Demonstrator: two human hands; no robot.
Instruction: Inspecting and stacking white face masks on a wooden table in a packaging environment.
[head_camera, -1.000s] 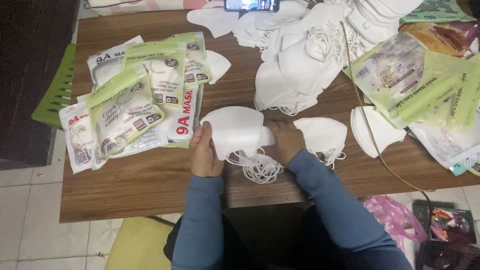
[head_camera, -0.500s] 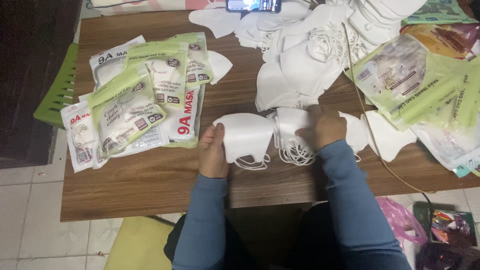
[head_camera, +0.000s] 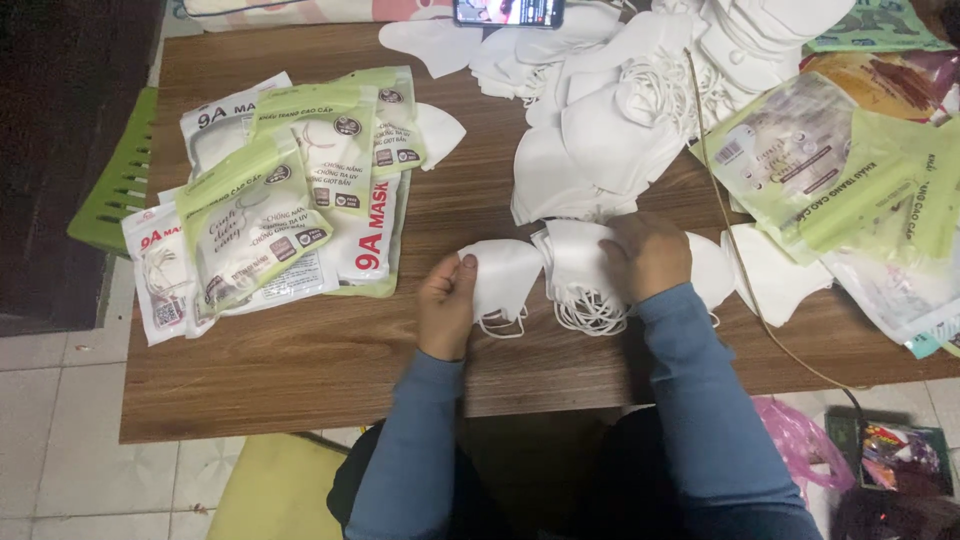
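Left hand (head_camera: 447, 305) pinching white mask (head_camera: 503, 275), right hand (head_camera: 648, 254) fingers pressed together on mask stack (head_camera: 580, 270) — wooden table (head_camera: 330, 350).

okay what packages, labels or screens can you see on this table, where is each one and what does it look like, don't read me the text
Sealed mask packets: overlapping pile at table's left, flat rectangles, pale green and white with red print.
Packets on the right: loose heap at right edge, clear plastic with pale green cards.
Barcode label: small white patch on one right-hand packet.
Phone screen: top edge, centre, dark rectangle, lit picture.
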